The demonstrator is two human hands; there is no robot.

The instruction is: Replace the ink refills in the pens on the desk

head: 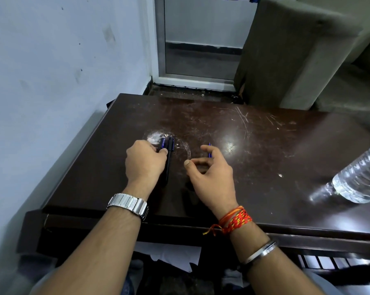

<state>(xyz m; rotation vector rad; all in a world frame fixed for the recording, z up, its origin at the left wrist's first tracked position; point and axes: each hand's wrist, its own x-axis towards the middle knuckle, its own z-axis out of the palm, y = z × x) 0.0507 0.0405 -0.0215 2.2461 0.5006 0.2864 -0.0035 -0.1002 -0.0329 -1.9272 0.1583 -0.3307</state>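
While two hands [145, 160] work, two pens [168, 145] lie bunched

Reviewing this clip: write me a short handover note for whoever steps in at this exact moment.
Left hand: closed on a bunch of dark pens resting on the desk.
Right hand: open, fingers curled just above the desk, holding nothing; a thin blue refill shows just behind them.
Water bottle lies at the desk's right edge, out of the way.
Done: nothing visibly opened or swapped.
Left: open each pen, change its refill, close it.
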